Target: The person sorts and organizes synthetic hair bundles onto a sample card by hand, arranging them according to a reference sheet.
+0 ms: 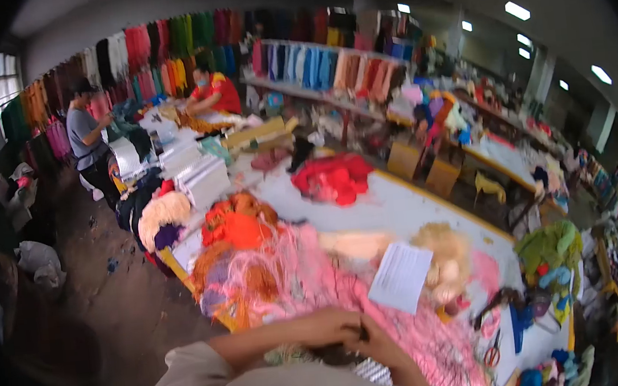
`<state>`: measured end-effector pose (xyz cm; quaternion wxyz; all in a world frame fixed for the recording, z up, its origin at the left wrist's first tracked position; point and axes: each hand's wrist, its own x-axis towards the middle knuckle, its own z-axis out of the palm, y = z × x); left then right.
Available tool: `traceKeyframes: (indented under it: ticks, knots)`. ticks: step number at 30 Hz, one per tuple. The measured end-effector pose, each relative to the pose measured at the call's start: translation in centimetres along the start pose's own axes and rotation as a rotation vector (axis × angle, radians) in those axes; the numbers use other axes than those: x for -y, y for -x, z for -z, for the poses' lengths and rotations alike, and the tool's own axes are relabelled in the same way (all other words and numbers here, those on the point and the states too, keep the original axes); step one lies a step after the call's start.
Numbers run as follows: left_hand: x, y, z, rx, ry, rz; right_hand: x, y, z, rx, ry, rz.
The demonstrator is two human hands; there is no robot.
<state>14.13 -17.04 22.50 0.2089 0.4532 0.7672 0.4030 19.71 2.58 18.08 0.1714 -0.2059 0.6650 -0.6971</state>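
Observation:
Close to my body, at the near edge of the table, my left hand [326, 327] and my right hand [374, 339] meet with their fingers curled in together. Some dark material shows around the fingertips, but blur hides what they hold, if anything. Just beyond lies a long heap of pink yarn [432, 348] with thin dark strands in it. On the heap rests a printed white sheet of paper [401, 276]. Beside the paper is a cream-coloured hank [445, 258]. Orange yarn [238, 229] is piled to the left.
Red-handled scissors [492, 356] lie at the table's right end, near green yarn [549, 248]. Red fabric or yarn [334, 179] sits farther up the table. Two people, one in grey [87, 129] and one in red [216, 94], stand at the far end. Coloured hanks hang behind.

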Motion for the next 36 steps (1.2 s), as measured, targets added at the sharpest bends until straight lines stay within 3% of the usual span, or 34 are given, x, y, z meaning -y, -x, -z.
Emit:
traceKeyframes:
  ticks: [1, 2, 3, 4, 6, 8, 9, 10, 11, 12, 13, 14, 16, 17, 18, 20, 24, 26, 29, 32, 33, 34, 35, 36]
  knots:
    - [-0.9, -0.2, 1.4, 0.039, 0.075, 0.0, 1.5, -0.2, 0.4, -0.09, 0.106, -0.327]
    - [-0.8, -0.2, 3.3, 0.087, -0.027, 0.126, 1.3, -0.4, 1.8, -0.065, 0.108, -0.311]
    - [-2.0, 0.0, 5.5, 0.127, 0.161, 0.187, 0.9, 0.2, 3.9, -0.113, 0.045, -0.233]
    - [-0.2, 0.0, 6.5, 0.131, 0.016, 0.119, 3.1, 1.0, 5.2, -0.282, 0.312, -0.208]
    - [0.5, 0.2, 9.4, 0.454, 0.202, 0.229, 2.9, 1.7, 8.2, -0.454, 0.02, -0.079]
    - [1.3, 0.6, 10.7, 0.548, 0.264, 0.383, 4.0, 2.2, 9.4, -0.648, -0.301, 0.185]
    - [1.8, 1.0, 11.3, 0.444, 0.387, 0.358, 5.0, 2.3, 9.6, -0.586, -0.275, 0.242]
    - [2.7, 1.5, 11.8, 0.323, 0.501, 0.334, 4.5, 3.0, 10.8, -0.531, -0.255, 0.164]
    - [3.6, 2.0, 11.8, 0.118, 0.781, 0.181, 3.8, 3.4, 10.1, -0.58, -0.287, 0.143]
    - [4.2, 1.6, 12.5, 0.044, 0.947, 0.012, 3.2, 3.7, 9.5, -0.628, -0.317, 0.127]
    - [4.7, 1.2, 13.1, -0.003, 1.112, -0.172, 2.6, 4.3, 9.8, -0.522, -0.21, 0.036]
    - [4.6, 0.1, 14.6, 0.092, 1.172, -0.375, 1.8, 4.6, 10.0, -0.493, -0.18, -0.038]
    - [2.8, 0.1, 16.1, -0.356, 1.174, -0.232, -0.1, 5.2, 10.6, -0.425, -0.067, -0.141]
    - [1.6, -0.2, 17.4, -0.368, 1.482, -0.161, -0.9, 5.5, 10.8, -0.446, -0.003, -0.172]
    - [1.9, -0.3, 18.8, -0.177, 1.545, -0.298, -1.4, 5.7, 11.0, -0.464, 0.062, -0.2]
    - [1.7, -0.9, 20.2, -0.043, 1.573, -0.394, -2.3, 6.6, 11.0, -0.551, 0.118, -0.282]
    - [4.4, -0.3, 25.5, -0.1, 1.408, -0.522, -5.9, 9.9, 12.0, -0.717, 0.331, -0.37]
    - [5.1, 0.6, 27.4, -0.313, 1.228, -0.522, -7.6, 12.2, 11.9, -0.864, 0.259, -0.345]
    - [7.1, 1.9, 29.9, -0.323, 1.264, -0.498, -9.7, 15.0, 11.2, -1.019, 0.29, -0.466]
    - [8.9, 0.5, 26.8, -0.659, 0.668, 0.004, -13.5, 16.1, 9.5, -0.897, 0.632, -0.597]
    - [9.0, 0.1, 24.7, -0.623, 0.64, 0.055, -12.3, 14.2, 8.2, -0.811, 0.659, -0.699]
    - [9.3, 0.0, 24.1, -0.455, 0.82, -0.003, -13.8, 13.7, 7.9, -0.77, 0.587, -0.696]
    - [8.7, 0.3, 23.2, -0.576, 0.819, -0.034, -13.8, 12.0, 7.1, -0.749, 0.597, -0.737]
    - [9.0, 0.5, 23.4, -0.572, 0.82, -0.025, -14.1, 11.9, 6.6, -0.748, 0.589, -0.743]
